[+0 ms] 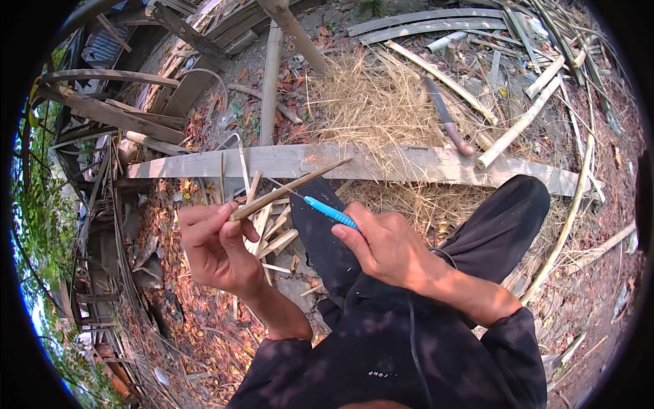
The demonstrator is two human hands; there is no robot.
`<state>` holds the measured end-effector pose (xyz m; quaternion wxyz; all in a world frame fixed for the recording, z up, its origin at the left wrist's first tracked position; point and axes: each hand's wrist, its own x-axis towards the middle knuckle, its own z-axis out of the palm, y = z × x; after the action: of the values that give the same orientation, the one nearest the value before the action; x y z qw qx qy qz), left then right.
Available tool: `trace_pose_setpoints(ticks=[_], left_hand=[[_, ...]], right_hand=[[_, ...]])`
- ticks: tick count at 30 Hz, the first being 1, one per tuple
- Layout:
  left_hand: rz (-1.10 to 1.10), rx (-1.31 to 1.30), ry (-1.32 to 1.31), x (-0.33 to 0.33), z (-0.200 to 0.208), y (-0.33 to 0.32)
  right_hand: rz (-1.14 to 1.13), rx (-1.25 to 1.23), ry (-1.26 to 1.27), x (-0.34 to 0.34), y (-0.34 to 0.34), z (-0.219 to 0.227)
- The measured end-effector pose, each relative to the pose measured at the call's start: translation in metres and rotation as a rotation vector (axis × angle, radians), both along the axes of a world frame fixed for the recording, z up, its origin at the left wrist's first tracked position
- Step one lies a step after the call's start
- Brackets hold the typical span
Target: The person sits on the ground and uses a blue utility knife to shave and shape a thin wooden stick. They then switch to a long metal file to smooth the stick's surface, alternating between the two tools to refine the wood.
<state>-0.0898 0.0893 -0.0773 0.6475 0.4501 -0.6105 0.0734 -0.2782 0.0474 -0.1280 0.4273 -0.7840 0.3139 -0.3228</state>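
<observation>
My left hand [228, 249] pinches the thick end of a bamboo stick [289, 189] between thumb and fingers. The stick slants up to the right and tapers to a point above my knee. In my right hand [392, 247], the fingers wrap round the ribbed blue handle of a small knife [328, 212]. Its thin metal blade points up and left and meets or passes behind the stick near its middle; which of these I cannot tell. Below the stick, beside my left hand, lies a pile of split bamboo pieces [276, 238].
A long wooden plank [218, 162] lies across in front of my legs. On it rests a large dark-bladed knife [439, 112] with a curved wooden handle, partly over straw shavings [371, 95]. Bamboo poles [521, 126] lie at right; stacked timber [129, 119] stands at left.
</observation>
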Motion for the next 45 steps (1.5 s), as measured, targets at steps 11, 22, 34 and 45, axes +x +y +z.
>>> trace_pose_setpoints(ticks=[11,22,34,45], left_hand=[[0.011,-0.053,-0.031,0.014,-0.005,-0.006],[0.065,-0.092,-0.168,0.029,-0.008,-0.011],[0.13,-0.038,-0.013,0.049,-0.012,0.006],[-0.022,-0.105,-0.114,0.021,-0.006,-0.004]], right_hand=[[-0.171,-0.12,0.222,0.026,-0.034,-0.093],[-0.245,-0.019,0.531,0.047,-0.087,-0.185],[-0.165,0.432,0.52,0.04,-0.089,-0.171],[-0.047,-0.002,0.064,0.024,0.002,-0.02]])
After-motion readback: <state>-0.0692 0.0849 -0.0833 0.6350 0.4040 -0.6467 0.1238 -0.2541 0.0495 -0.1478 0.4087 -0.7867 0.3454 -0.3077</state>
